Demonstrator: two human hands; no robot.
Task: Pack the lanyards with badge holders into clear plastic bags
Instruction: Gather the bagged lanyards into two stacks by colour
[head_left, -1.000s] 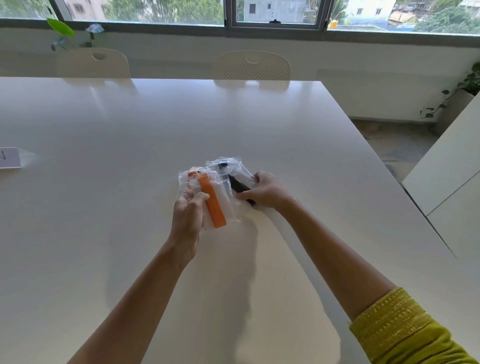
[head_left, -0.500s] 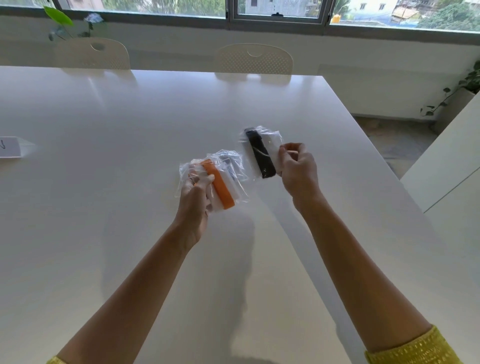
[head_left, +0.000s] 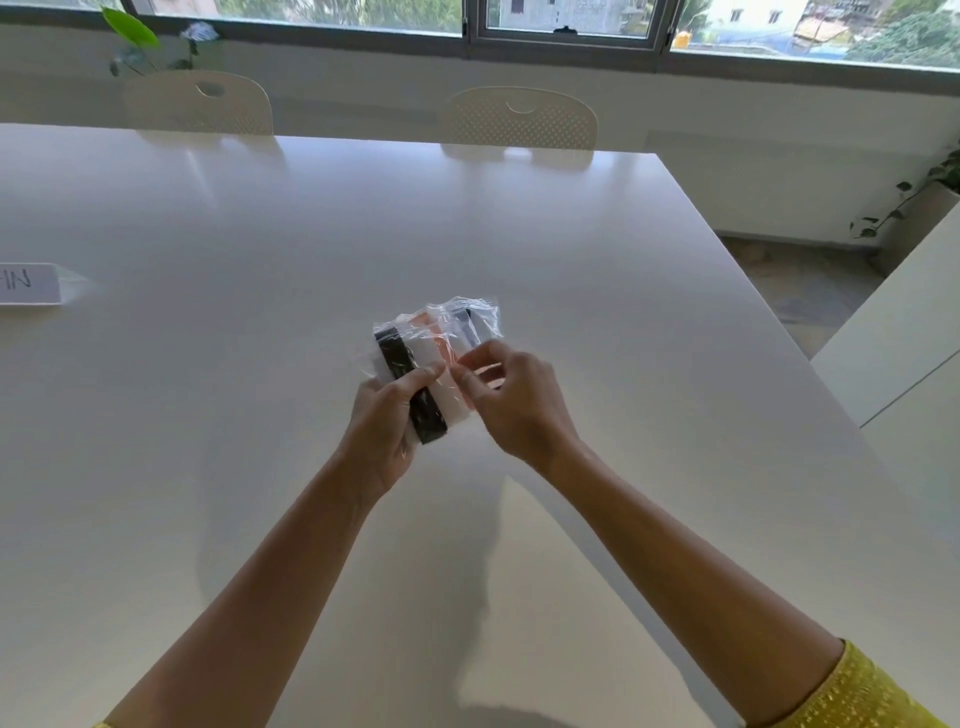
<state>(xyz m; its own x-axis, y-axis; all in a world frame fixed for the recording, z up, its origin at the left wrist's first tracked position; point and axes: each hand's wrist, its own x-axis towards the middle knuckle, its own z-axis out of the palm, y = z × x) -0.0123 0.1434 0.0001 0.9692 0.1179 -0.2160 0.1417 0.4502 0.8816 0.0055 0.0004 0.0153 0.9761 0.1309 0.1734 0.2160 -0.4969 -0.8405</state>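
Above the middle of the white table (head_left: 260, 364) I hold a small stack of clear plastic bags. The front bag holds a black lanyard (head_left: 410, 384) with a white badge holder. Behind it an orange lanyard bag (head_left: 441, 343) shows through, and a third bag (head_left: 472, 319) with a dark lanyard sticks out at the top right. My left hand (head_left: 384, 421) grips the stack from the left, thumb across the black lanyard. My right hand (head_left: 511, 400) pinches the stack's right edge with curled fingers.
A white name card (head_left: 28, 283) lies at the table's left edge. Two cream chairs (head_left: 519, 117) stand at the far side under the window, with a plant (head_left: 135, 36) at the far left. A white cabinet (head_left: 904, 332) stands to the right, beyond the table edge.
My right hand carried the black lanyard bag left and laid it on the front of the stack in my left hand. The orange lanyard bag is now behind it.
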